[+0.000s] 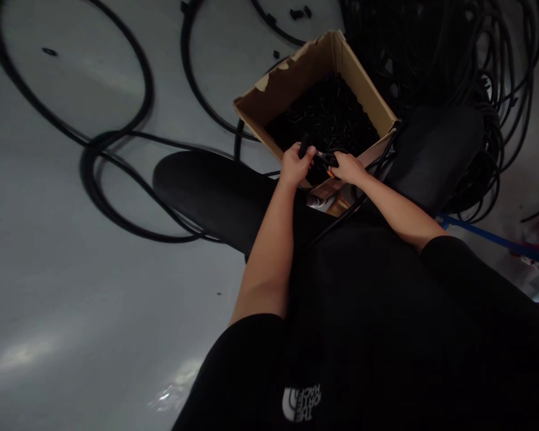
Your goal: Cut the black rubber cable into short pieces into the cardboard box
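Note:
My left hand (pixel 295 166) is closed around a short black rubber-like piece (pixel 304 145), whose upper end sticks out above the thumb. Close on its right, my right hand (pixel 348 168) grips a small hand tool (pixel 326 158) with a metal tip and some orange on its handle; whether it is scissors or pliers I cannot tell. The tool's tip points at the left hand's fingers. Both hands are over the near side of an open cardboard box (pixel 363 78), which holds many small black pieces (pixel 327 114).
Long black hoses or cords (pixel 146 90) lie in loops on the grey floor (pixel 117 329) to the left. A large tangle of black cord (pixel 449 54) is heaped beyond the box on the right. My bent legs (pixel 206 179) flank the box. A blue strip (pixel 498 239) lies at the right.

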### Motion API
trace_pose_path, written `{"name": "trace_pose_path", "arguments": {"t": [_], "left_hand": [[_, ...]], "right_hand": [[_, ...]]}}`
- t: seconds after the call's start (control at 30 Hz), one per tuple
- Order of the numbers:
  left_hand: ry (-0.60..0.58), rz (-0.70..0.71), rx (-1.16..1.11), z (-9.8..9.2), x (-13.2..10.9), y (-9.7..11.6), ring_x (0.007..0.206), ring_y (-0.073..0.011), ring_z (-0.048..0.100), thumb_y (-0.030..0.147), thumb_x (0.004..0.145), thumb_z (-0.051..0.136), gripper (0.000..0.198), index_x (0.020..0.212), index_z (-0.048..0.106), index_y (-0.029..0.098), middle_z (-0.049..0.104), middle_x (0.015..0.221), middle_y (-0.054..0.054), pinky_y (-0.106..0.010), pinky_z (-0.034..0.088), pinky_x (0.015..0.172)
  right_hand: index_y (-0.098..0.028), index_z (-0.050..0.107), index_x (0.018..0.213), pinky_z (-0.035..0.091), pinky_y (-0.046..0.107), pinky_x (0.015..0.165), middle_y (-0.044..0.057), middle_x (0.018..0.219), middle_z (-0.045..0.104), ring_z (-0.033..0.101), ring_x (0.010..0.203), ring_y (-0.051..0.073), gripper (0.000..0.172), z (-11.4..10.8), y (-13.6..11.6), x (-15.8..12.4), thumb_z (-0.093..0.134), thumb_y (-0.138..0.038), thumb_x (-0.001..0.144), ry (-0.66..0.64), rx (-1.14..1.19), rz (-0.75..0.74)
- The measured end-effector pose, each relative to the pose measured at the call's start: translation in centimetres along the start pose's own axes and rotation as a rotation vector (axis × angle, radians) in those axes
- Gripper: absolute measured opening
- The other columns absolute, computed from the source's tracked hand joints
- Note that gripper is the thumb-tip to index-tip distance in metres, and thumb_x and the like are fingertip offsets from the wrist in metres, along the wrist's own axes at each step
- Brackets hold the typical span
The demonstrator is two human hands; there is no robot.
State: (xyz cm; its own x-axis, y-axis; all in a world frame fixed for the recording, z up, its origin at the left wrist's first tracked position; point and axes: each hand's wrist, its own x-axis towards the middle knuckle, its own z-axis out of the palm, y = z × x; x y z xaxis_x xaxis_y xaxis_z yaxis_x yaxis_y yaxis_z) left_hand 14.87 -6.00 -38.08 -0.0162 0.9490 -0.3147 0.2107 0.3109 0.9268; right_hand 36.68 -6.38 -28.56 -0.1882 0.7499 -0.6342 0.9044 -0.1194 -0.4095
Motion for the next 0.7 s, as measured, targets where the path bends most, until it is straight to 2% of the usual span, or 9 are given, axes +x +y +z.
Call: {"name": "trace_pose_path", "arguments": {"t": [0.1, 0.17, 0.2, 0.3, 0.37, 0.5, 0.6, 0.7], "left_hand": [[0.177, 0.062, 0.082, -0.6, 0.0, 0.1, 0.105, -0.0338, 0.085, 0.085, 0.109, 0.090, 0.065, 0.093, 0.058, 0.031, 0.060, 0.080, -0.001, -0.047, 0.070, 0.106], [0.296, 0.078, 0.144, -1.2, 0.1, 0.1, 0.116, -0.0352, 0.087, 0.082, 0.115, 0.084, 0.063, 0.095, 0.052, 0.031, 0.062, 0.083, -0.002, -0.047, 0.068, 0.110], [0.319, 0.074, 0.167, -1.5, 0.1, 0.1, 0.121, -0.0354, 0.087, 0.081, 0.118, 0.081, 0.062, 0.096, 0.050, 0.032, 0.065, 0.085, -0.003, -0.046, 0.067, 0.110], [0.312, 0.037, 0.205, -2.0, 0.3, -0.3, 0.129, -0.0375, 0.088, 0.078, 0.120, 0.080, 0.060, 0.097, 0.048, 0.032, 0.070, 0.087, -0.004, -0.045, 0.066, 0.107], [0.317, -0.014, 0.234, -2.1, 0.3, -0.4, 0.130, -0.0404, 0.089, 0.069, 0.118, 0.085, 0.055, 0.097, 0.050, 0.032, 0.070, 0.085, -0.005, -0.049, 0.067, 0.109], [0.259, -0.025, 0.261, -1.3, -0.1, -0.1, 0.138, -0.0476, 0.088, 0.043, 0.110, 0.093, 0.042, 0.094, 0.055, 0.032, 0.072, 0.084, -0.007, -0.059, 0.066, 0.123], [0.154, 0.038, 0.255, -0.6, -0.5, 0.6, 0.145, -0.0517, 0.086, 0.029, 0.101, 0.094, 0.036, 0.093, 0.058, 0.033, 0.076, 0.089, -0.009, -0.065, 0.065, 0.131], [0.094, 0.079, 0.256, -0.5, -0.7, 1.3, 0.147, -0.0510, 0.084, 0.024, 0.099, 0.091, 0.028, 0.095, 0.064, 0.033, 0.079, 0.091, -0.010, -0.064, 0.065, 0.132]], "right_hand": [[-0.018, 0.082, 0.130, 0.071, 0.055, 0.122, 0.022, 0.141, 0.089, 0.087, 0.143, 0.046, 0.013, -0.2, 0.3, 0.5, 0.078, -0.023, 0.119, 0.039, 0.083, 0.060], [-0.021, 0.078, 0.115, 0.072, 0.047, 0.113, 0.017, 0.124, 0.088, 0.087, 0.129, 0.040, 0.002, -0.5, 0.3, 0.7, 0.079, -0.021, 0.117, 0.067, 0.165, 0.085], [-0.022, 0.075, 0.109, 0.072, 0.041, 0.105, 0.012, 0.113, 0.085, 0.086, 0.119, 0.035, 0.009, -0.6, 0.2, 0.7, 0.080, -0.021, 0.116, 0.063, 0.223, 0.080], [-0.024, 0.064, 0.095, 0.060, 0.026, 0.076, 0.001, 0.087, 0.069, 0.073, 0.088, 0.022, 0.032, -0.9, 0.1, 0.1, 0.089, -0.026, 0.114, -0.099, 0.464, 0.013], [-0.025, 0.058, 0.092, 0.049, 0.022, 0.065, -0.003, 0.080, 0.061, 0.061, 0.077, 0.016, 0.045, -0.8, 0.0, -0.4, 0.096, -0.034, 0.113, -0.238, 0.606, -0.038], [-0.025, 0.053, 0.087, 0.039, 0.017, 0.057, -0.006, 0.074, 0.055, 0.049, 0.070, 0.012, 0.059, -0.2, 0.1, -0.9, 0.105, -0.041, 0.110, -0.332, 0.669, -0.064], [-0.024, 0.055, 0.086, 0.040, 0.016, 0.055, -0.005, 0.073, 0.055, 0.050, 0.065, 0.012, 0.057, -0.2, -0.1, -1.0, 0.103, -0.040, 0.113, -0.355, 0.692, 0.009], [-0.023, 0.057, 0.086, 0.042, 0.016, 0.055, -0.005, 0.074, 0.058, 0.054, 0.064, 0.011, 0.055, -0.8, -0.2, -1.4, 0.104, -0.035, 0.112, -0.361, 0.740, 0.057]]}}
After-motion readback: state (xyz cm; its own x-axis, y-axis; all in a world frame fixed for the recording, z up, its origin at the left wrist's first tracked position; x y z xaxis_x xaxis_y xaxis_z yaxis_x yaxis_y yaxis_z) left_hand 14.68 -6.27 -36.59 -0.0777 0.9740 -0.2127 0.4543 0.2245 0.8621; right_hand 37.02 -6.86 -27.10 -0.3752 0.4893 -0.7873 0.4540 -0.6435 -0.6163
